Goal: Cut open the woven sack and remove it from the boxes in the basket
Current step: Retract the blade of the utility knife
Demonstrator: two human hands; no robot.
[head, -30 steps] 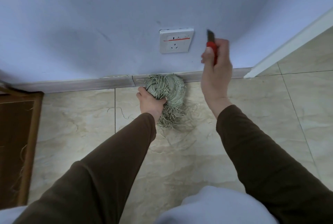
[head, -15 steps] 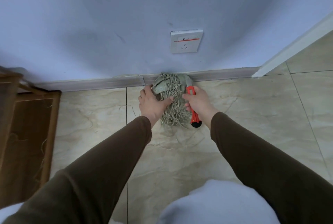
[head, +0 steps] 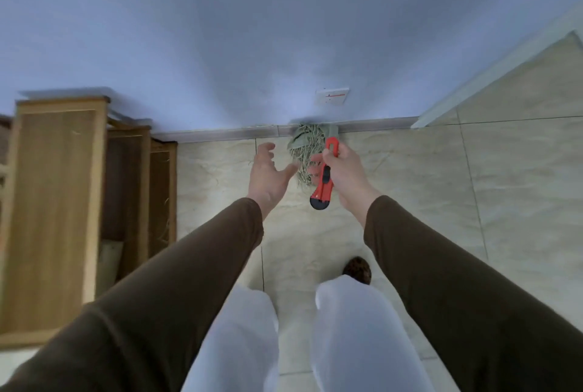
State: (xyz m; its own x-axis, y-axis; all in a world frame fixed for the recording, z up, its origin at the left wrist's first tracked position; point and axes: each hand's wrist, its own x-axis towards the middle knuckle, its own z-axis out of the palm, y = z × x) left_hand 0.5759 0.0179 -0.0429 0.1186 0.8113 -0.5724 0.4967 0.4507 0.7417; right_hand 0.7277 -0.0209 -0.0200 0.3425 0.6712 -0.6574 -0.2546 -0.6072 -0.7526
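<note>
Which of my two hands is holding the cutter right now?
Your right hand grips the red utility knife. The left hand holds nothing, its fingers spread beside the wadded sack.

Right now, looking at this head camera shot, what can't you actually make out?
- Knife blade: the red utility knife in the right hand ends against the sack bundle; blurred, so blade in or out is unclear.
- Bundle's near side: hidden by the right hand and knife.
- Wall socket: too small and blurred for detail.
- Wooden frames: cut off by the left edge, motion-blurred.
- Left hand: open, holding nothing.
</note>
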